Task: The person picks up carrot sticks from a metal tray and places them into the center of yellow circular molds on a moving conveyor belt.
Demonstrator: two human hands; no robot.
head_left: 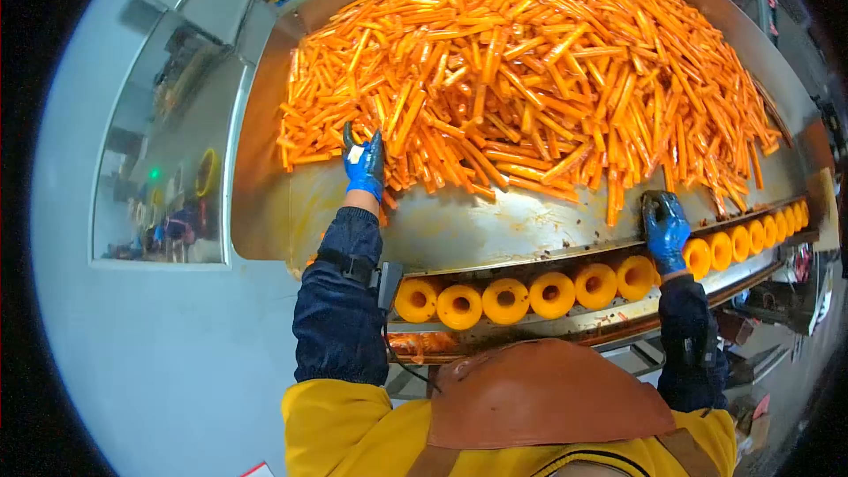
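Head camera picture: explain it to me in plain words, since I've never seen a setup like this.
There is no machine arm here. A person wears a camera on the head, looking forward and down, so you see their own arms reaching away from you. Both hands wear blue gloves with dark-stained fingers.

A large heap of shiny orange sticks lies on a metal tray. Along its near side runs a row of round orange cups. Nearest you is a brown apron.

The left hand is at the heap's edge, thumb and fingers apart. The right hand is curled near the tray's front edge; whether it holds anything is unclear.
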